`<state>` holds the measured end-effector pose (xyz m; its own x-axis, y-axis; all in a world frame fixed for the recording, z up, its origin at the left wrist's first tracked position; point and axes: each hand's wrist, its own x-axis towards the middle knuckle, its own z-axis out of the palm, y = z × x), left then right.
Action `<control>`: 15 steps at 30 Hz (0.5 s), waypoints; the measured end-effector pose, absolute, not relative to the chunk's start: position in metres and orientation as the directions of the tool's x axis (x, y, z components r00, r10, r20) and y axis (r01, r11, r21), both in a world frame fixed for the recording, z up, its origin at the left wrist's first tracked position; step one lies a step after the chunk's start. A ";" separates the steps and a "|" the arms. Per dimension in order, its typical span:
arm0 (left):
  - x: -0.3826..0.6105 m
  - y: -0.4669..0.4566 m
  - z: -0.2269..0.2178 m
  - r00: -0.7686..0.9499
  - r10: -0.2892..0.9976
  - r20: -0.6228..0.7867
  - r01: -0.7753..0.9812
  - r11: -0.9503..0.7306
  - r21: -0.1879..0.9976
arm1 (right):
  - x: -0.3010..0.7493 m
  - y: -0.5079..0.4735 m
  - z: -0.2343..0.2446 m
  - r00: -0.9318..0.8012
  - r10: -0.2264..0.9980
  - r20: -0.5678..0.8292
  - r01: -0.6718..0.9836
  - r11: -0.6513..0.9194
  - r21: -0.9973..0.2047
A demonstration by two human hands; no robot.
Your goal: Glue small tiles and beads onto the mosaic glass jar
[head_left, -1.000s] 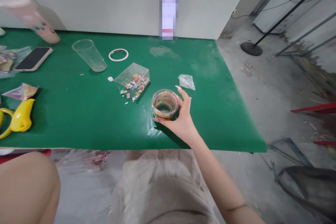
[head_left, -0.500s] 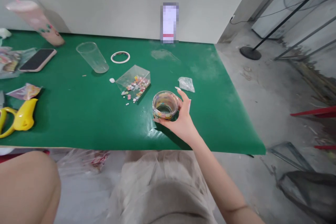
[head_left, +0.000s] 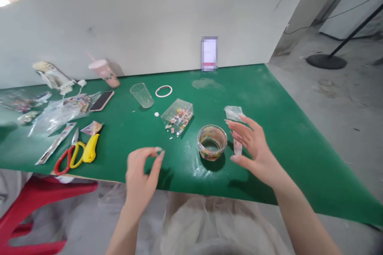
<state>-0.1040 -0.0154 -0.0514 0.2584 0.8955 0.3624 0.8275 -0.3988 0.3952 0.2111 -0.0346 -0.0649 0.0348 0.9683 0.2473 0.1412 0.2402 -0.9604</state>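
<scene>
A clear round cup (head_left: 212,143) with small coloured pieces around its side stands on the green table, touched by neither hand. Just to its right is my right hand (head_left: 254,149), fingers spread and curved, holding nothing. A pale pinkish item (head_left: 237,146) shows between its thumb and fingers, partly covered; I cannot tell what it is. My left hand (head_left: 142,171) hovers left of the cup, thumb and index fingertips pinched together. Anything between those tips is too small to name. Behind the cup, a clear angular tray (head_left: 178,116) holds many small coloured square pieces, some spilled at its front corner.
Behind the tray are a clear plastic cup (head_left: 142,96) and a white ring (head_left: 163,91). A clear plastic packet (head_left: 234,113) lies beyond my right hand. At left are scissors (head_left: 72,153), a yellow tool (head_left: 90,149), a phone (head_left: 102,101), plastic bags (head_left: 56,113) and a pink drink cup (head_left: 104,73).
My right hand has let go of the clear round cup and opened to its right. My left hand has come into view. The view has shifted, showing more of the table's left side.
</scene>
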 end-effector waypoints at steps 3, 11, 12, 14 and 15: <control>-0.098 0.020 -0.068 0.328 0.881 0.341 0.808 -0.449 0.383 | 0.229 -0.022 -0.063 0.199 0.947 0.252 0.121 0.231 -0.965; -0.098 0.090 -0.075 0.489 0.840 0.235 0.752 -0.542 0.375 | 0.247 -0.009 -0.082 0.466 0.845 0.261 0.181 0.197 -0.963; -0.098 0.092 -0.075 0.496 0.837 0.231 0.750 -0.547 0.373 | 0.248 -0.010 -0.083 0.480 0.837 0.262 0.180 0.198 -0.963; -0.096 0.092 -0.074 0.503 0.835 0.224 0.748 -0.550 0.372 | 0.250 -0.012 -0.084 0.499 0.825 0.265 0.188 0.195 -0.963; -0.095 0.092 -0.074 0.504 0.835 0.219 0.748 -0.549 0.372 | 0.250 -0.012 -0.084 0.504 0.823 0.264 0.194 0.190 -0.962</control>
